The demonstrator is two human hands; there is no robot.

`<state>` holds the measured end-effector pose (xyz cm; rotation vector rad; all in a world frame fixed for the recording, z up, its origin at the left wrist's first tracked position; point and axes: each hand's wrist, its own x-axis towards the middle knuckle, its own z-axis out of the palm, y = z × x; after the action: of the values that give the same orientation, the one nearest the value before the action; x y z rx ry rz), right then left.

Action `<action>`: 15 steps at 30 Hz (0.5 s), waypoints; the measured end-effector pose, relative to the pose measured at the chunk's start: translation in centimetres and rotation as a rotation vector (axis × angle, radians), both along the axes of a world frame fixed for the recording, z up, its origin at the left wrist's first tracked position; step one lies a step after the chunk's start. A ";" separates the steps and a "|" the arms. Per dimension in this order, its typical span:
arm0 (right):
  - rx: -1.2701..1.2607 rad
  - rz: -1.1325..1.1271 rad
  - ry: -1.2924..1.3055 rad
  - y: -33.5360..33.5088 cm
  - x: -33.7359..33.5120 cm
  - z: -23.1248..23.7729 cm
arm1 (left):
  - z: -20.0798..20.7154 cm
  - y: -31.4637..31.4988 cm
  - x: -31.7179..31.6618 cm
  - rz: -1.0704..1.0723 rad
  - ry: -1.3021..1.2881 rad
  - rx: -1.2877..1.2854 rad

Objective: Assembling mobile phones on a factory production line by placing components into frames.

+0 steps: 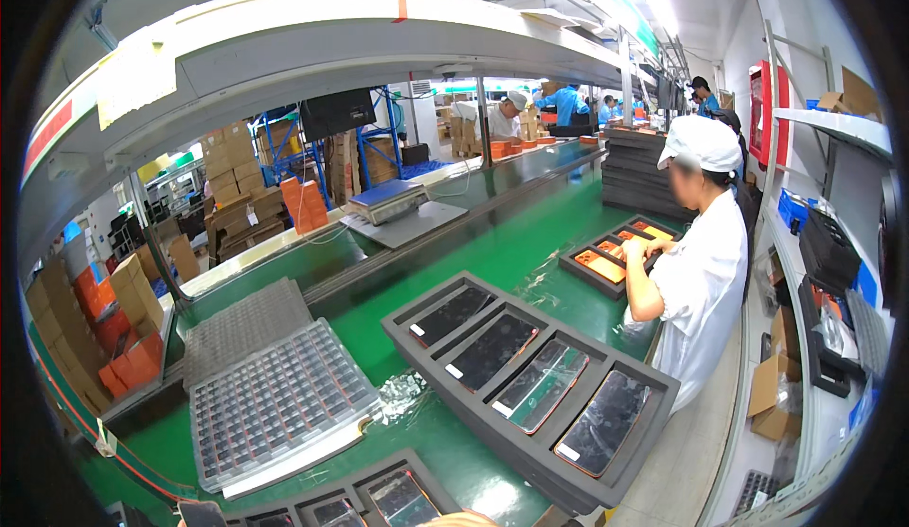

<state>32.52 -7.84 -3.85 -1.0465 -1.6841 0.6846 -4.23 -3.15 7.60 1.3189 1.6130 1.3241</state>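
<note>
- At the bottom edge of the frame, right of centre, only a sliver of skin (464,519) shows, probably part of one of the person's own hands; which hand it is, and whether it is spread, closed or pinching anything, cannot be told. The other hand is out of view.
- Nearest to it, at bottom centre, lies a dark grey foam tray with rectangular pockets (379,475), cut off by the frame edge; thin glossy phone-like slabs (402,499) sit in its pockets.
- In the middle of the frame a second dark grey foam tray (663,404) holds four more slabs, each flat in its own pocket and wrapped in clear film (540,385).
- These slabs look light, stiff, slick and breakable; my judgement is to take one by its long edges, not its face.
- The foam trays probably flex, so both short ends are the sensible hold.
- At lower left a clear plastic grid tray of small parts (279,404) rests on the green conveyor belt (511,252).
- At right, a co-worker in white coat and cap (705,271) works over a tray of orange pieces (606,262).
</note>
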 end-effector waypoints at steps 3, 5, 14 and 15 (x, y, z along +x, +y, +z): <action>-0.018 -0.063 0.095 0.6 -0.8 -0.3 | -1.2 -0.1 1.1 -0.033 -0.038 -0.113; 0.007 -0.111 0.066 1.1 -1.5 0.1 | -3.9 -0.7 0.6 -0.089 0.004 -0.114; 0.000 -0.056 0.145 1.2 -0.5 -1.0 | -9.3 -0.2 1.8 -0.085 0.441 -0.138; 0.000 -0.055 0.145 1.1 -0.5 -1.0 | -11.2 0.3 0.1 -0.097 0.468 -0.117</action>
<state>31.97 -6.74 -4.86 -1.0155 -1.5252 0.7076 -4.09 -2.82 -3.58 1.6970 1.8688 0.8873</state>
